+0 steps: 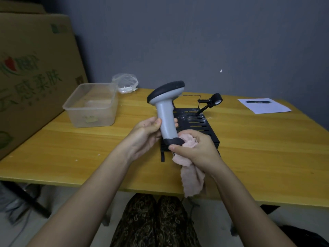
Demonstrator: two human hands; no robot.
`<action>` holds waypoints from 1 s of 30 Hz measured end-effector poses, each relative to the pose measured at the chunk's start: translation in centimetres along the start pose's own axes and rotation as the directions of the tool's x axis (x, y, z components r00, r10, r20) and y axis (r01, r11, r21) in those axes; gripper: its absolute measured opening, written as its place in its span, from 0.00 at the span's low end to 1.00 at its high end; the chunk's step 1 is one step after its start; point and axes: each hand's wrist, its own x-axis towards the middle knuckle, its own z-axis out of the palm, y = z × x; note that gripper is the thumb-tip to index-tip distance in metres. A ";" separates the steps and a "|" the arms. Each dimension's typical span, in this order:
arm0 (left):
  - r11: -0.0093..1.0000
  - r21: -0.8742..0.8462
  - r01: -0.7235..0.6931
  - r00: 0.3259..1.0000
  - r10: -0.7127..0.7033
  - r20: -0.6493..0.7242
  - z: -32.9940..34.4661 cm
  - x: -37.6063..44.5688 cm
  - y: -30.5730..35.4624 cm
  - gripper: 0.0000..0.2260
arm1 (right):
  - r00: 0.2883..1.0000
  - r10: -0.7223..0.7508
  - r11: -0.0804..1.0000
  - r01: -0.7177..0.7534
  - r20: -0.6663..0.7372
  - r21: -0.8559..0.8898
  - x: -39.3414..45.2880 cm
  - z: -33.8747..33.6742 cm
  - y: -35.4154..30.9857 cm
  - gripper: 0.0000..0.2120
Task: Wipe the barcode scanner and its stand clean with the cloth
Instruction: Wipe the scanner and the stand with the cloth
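the barcode scanner (pixel 166 111) looks like smooth grey plastic with a matt black head and a black butt. the cloth (pixel 191 177) is soft pink fabric with a fuzzy nap. the stand (pixel 208 129) seems matt black metal, flecked with pale dust. the table (pixel 71 150) shows glossy yellow wood grain. the container (pixel 92 106) is cloudy clear plastic. the box (pixel 30 72) is matt cardboard.

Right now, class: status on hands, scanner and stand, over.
Left hand grips scanner handle. Right hand presses pink cloth on its dark base. Stand beneath, dusty, unwiped. Nothing blocking.
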 end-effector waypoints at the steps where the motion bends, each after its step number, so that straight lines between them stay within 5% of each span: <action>1: 1.000 0.010 0.018 1.000 -0.018 -0.006 -0.1 0.0 0.1 0.15 | 0.999 -0.028 0.995 0.026 -0.017 -0.095 0.0 -0.2 0.0 0.13; 7: 0.988 0.130 0.088 0.982 -0.064 -0.176 0.6 0.2 -0.7 0.13 | 0.989 -0.143 0.852 0.134 0.022 -0.506 -0.1 -0.3 -0.5 0.19; 13: 0.994 -0.006 0.112 0.978 -0.112 -0.174 -0.6 0.0 -0.9 0.13 | 0.995 -0.061 0.980 0.044 -0.079 -0.196 0.6 -3.1 -1.5 0.11; 18: 0.997 -0.029 0.068 0.984 -0.072 -0.166 -0.1 0.0 -1.2 0.07 | 0.954 -0.147 0.971 0.089 -0.261 -0.224 2.3 -1.2 -3.3 0.14; 24: 0.999 -0.038 0.009 0.981 -0.016 -0.194 -0.1 0.2 -1.1 0.06 | 0.983 -0.054 0.986 0.081 -0.176 0.149 1.6 1.7 -2.0 0.12; 27: 1.000 -0.008 -0.005 0.968 0.003 -0.251 -0.5 0.3 -0.7 0.04 | 0.984 -0.156 0.985 0.161 -0.083 0.063 1.1 1.3 -1.6 0.14; 30: 0.999 0.045 0.004 0.952 0.010 -0.306 -0.7 0.3 -0.6 0.06 | 0.967 -0.253 0.936 0.251 0.027 -0.247 1.0 0.2 -1.2 0.16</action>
